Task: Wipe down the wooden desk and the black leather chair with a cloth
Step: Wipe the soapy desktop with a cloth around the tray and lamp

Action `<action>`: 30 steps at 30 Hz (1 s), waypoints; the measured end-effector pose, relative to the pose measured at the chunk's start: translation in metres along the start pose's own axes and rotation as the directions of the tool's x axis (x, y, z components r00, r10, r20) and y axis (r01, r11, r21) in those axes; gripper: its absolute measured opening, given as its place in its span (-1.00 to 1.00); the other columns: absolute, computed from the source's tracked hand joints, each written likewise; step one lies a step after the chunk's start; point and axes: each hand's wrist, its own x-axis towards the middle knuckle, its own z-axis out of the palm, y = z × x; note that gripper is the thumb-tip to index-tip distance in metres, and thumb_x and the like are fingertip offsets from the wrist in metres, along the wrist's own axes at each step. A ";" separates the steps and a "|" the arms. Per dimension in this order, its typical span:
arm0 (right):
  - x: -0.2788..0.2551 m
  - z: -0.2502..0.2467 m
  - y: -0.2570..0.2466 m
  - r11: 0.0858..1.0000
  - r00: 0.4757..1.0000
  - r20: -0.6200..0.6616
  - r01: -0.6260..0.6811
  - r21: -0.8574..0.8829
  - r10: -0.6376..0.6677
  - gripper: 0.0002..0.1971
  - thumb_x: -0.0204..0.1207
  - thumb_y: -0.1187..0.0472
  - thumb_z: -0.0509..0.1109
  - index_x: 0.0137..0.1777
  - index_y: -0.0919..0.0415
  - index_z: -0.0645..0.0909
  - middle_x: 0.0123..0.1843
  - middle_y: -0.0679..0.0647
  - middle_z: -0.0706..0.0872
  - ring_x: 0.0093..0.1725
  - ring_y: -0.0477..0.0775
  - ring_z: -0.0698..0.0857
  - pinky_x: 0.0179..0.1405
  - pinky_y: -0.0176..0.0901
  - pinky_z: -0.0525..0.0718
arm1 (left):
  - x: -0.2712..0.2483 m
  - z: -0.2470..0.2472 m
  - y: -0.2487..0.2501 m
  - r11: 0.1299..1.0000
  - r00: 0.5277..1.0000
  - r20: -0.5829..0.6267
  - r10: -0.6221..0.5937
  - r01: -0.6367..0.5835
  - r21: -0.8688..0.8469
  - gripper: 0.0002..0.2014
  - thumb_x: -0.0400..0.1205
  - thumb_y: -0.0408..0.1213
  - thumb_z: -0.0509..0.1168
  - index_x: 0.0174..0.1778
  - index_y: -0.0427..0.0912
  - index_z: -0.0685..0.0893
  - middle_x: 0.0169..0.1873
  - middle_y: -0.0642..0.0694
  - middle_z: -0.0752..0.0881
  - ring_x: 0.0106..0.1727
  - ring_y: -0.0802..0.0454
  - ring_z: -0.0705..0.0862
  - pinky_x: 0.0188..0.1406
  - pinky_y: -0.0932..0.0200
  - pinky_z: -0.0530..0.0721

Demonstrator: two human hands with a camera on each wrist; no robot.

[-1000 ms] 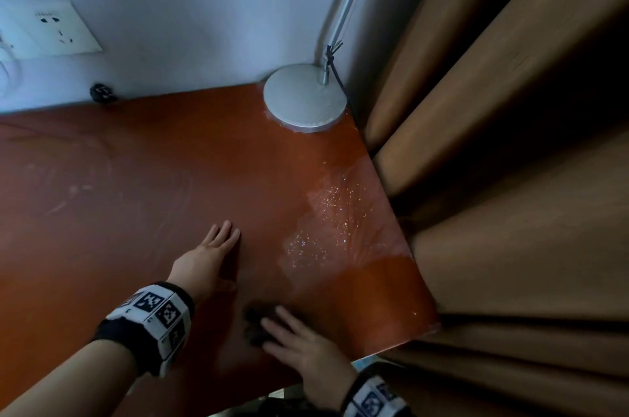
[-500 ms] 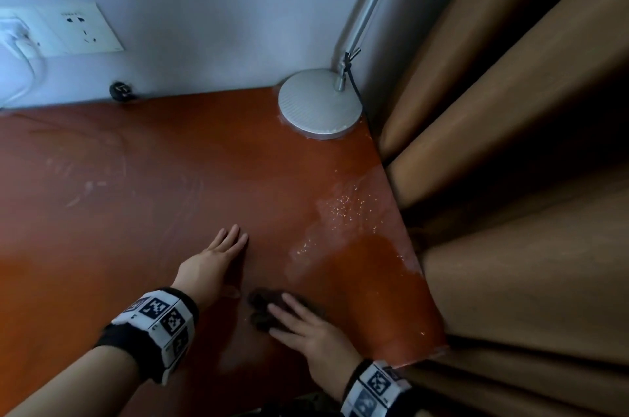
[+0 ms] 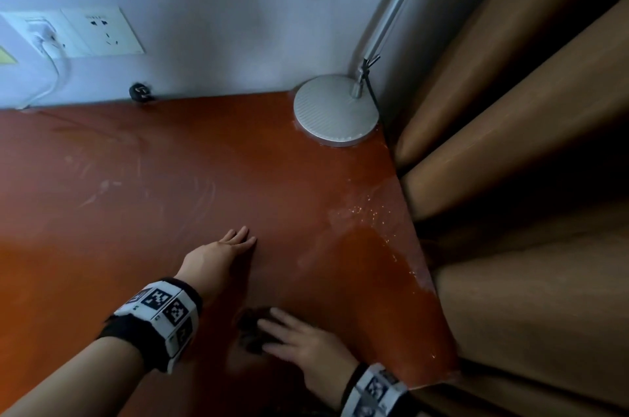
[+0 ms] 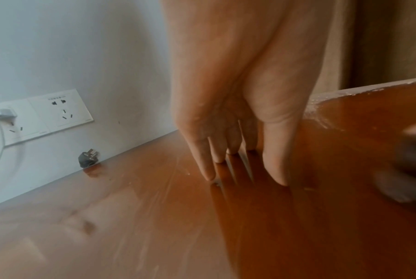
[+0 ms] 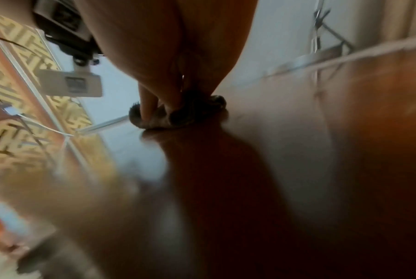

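The reddish wooden desk [image 3: 170,195] fills the head view, with a wet sheen [image 3: 367,232] near its right edge. A small dark cloth [image 3: 252,328] lies near the front edge, and my right hand [image 3: 299,341] presses on it with straight fingers. In the right wrist view the cloth [image 5: 178,115] is bunched under the fingertips. My left hand [image 3: 224,250] rests flat on the desk, fingers straight and together, a little behind the cloth. Its fingertips [image 4: 209,175] touch the wood. No chair is in view.
A silver lamp base [image 3: 335,110] with a slanted pole stands in the back right corner. Brown curtains [image 3: 510,178] hang along the desk's right edge. Wall sockets [image 3: 102,32] with a white plug and cable are at the back left, a black plug [image 3: 140,92] lies by the wall.
My right hand with the cloth has slid a little forward and left along the front of the desk. The left hand has stayed planted.
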 end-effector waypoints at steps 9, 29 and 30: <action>0.017 -0.055 0.058 0.917 0.869 -0.323 -0.400 -0.013 0.374 -0.34 0.15 0.68 0.17 0.27 0.28 0.65 0.47 0.20 0.51 0.53 0.21 0.28 0.58 -0.34 0.05 | 0.005 0.007 -0.002 1.000 1.000 -0.018 -0.010 0.011 0.029 -0.06 0.46 -0.72 -0.03 0.65 0.21 -0.06 0.65 0.17 -0.19 0.66 0.17 0.01 0.43 0.13 0.47; 0.039 -0.078 0.043 0.874 0.875 -0.017 -0.484 -0.037 0.484 -0.15 0.40 0.67 0.13 0.63 0.01 0.12 0.68 -0.15 -0.23 0.64 -0.05 -0.29 0.57 -0.13 0.24 | 0.023 -0.010 -0.007 0.991 0.996 0.075 -0.046 0.036 0.129 -0.17 0.57 -0.59 -0.04 0.63 0.29 -0.05 0.66 0.15 -0.14 0.61 0.12 0.25 0.32 0.10 0.57; 0.036 -0.085 0.055 0.859 0.860 -0.033 -0.511 -0.032 0.510 -0.16 0.40 0.67 0.12 0.63 0.01 0.16 0.68 -0.14 -0.20 0.65 -0.05 -0.26 0.59 -0.13 0.20 | 0.025 -0.011 -0.007 0.990 0.995 0.084 -0.047 0.036 0.134 -0.19 0.60 -0.56 -0.02 0.62 0.30 -0.05 0.66 0.15 -0.14 0.61 0.12 0.25 0.31 0.11 0.57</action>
